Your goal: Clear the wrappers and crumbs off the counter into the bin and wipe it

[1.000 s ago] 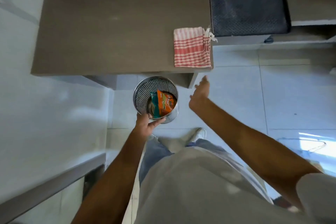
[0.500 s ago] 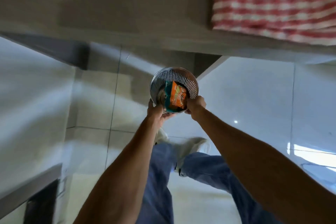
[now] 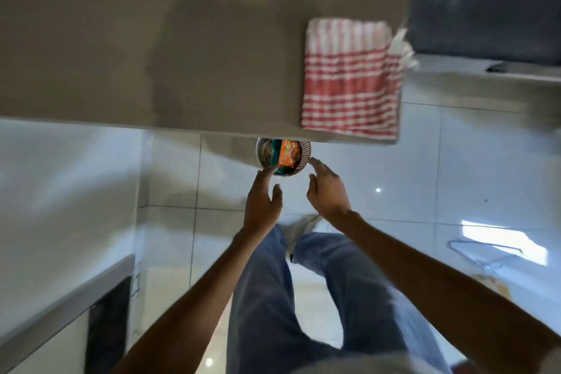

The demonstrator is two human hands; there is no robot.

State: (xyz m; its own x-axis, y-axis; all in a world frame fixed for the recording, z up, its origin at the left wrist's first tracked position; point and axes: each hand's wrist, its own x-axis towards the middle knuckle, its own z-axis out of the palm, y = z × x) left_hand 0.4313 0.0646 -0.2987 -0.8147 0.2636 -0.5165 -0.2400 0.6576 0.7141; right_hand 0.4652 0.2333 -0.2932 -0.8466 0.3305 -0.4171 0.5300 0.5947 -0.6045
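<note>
A round metal mesh bin (image 3: 304,152) stands on the floor, half hidden under the front edge of the brown counter (image 3: 151,39). An orange and teal wrapper (image 3: 287,156) lies inside it. My left hand (image 3: 263,203) hovers just in front of the bin with fingers spread, its fingertips near the rim. My right hand (image 3: 326,188) is beside the bin's right side, fingers apart and holding nothing. A folded red and white striped cloth (image 3: 350,76) lies on the counter's front right corner, above the bin.
A dark mat (image 3: 485,0) lies on a lower ledge at the right. White floor tiles (image 3: 455,176) spread under my legs. A white wall and a grey-edged unit (image 3: 60,297) stand at the left.
Both hands held the bin's rim half a second ago; now they have let go and opened. The bin sits farther under the counter edge.
</note>
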